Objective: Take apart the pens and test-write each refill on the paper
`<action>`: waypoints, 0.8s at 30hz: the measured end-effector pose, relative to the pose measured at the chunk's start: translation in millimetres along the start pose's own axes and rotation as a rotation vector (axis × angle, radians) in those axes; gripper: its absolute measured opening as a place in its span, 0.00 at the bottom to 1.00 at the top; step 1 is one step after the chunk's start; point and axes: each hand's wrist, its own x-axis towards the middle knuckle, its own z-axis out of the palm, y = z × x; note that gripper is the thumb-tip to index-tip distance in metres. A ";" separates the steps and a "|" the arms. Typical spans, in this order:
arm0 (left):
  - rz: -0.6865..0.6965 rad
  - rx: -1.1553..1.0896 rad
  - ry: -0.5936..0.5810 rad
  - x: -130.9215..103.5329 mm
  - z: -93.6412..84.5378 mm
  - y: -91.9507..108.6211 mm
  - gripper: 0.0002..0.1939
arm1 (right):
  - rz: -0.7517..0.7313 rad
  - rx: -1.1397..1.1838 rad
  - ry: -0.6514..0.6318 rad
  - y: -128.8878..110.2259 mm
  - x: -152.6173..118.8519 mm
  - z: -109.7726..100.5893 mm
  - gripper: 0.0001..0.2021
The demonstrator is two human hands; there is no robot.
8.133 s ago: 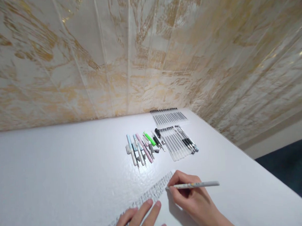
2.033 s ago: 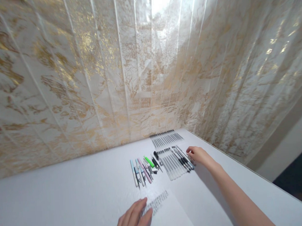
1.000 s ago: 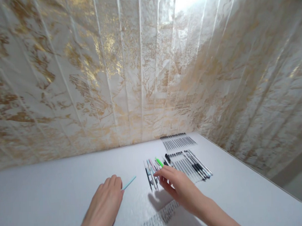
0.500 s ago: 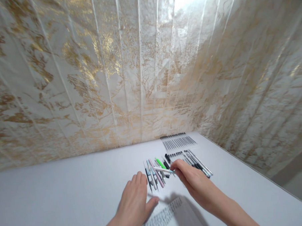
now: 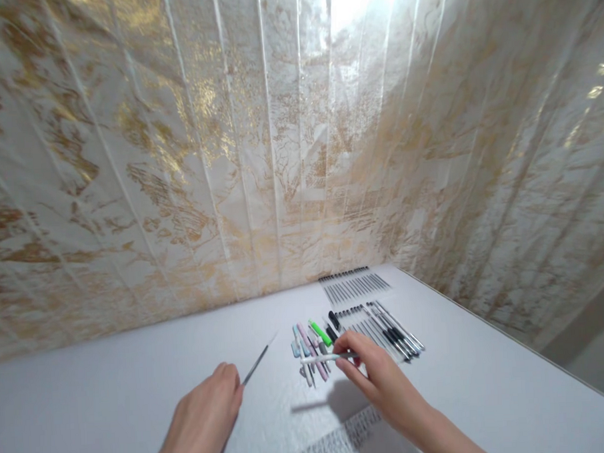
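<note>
My left hand [image 5: 210, 407] is closed round the lower end of a thin dark refill [image 5: 256, 364], whose pale tip points up and away. To the right, my right hand [image 5: 381, 373] pinches a white pen [image 5: 318, 358] held sideways above a loose pile. Within that pile lie a pink pen [image 5: 305, 334], a light blue pen [image 5: 295, 332] and a bright green pen [image 5: 320, 333], with dark pieces among them. Part of the pile is hidden behind the white pen and my right fingers.
Thin refills [image 5: 357, 289] and a line of black caps [image 5: 343, 274] lie near the back edge. Black-gripped pens [image 5: 399, 336] are at the right. Handwritten paper [image 5: 341, 438] is at the front. A gold-patterned covering [image 5: 259, 155] rises behind the white table [image 5: 113, 388].
My left hand has moved left from the pile with the thin refill, which lay at the pile's left side. My right hand has shifted slightly left and down with the white pen.
</note>
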 end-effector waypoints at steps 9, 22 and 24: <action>0.350 -0.387 0.192 -21.0 48.3 -70.0 0.17 | -0.147 -0.024 0.017 13.3 1.3 26.2 0.10; 0.364 -0.393 0.180 -24.8 43.8 -59.0 0.16 | -0.141 -0.046 0.011 10.7 0.1 20.2 0.10; 0.358 -0.400 0.182 -25.0 44.2 -59.3 0.16 | -0.137 -0.038 0.000 10.5 0.0 20.1 0.10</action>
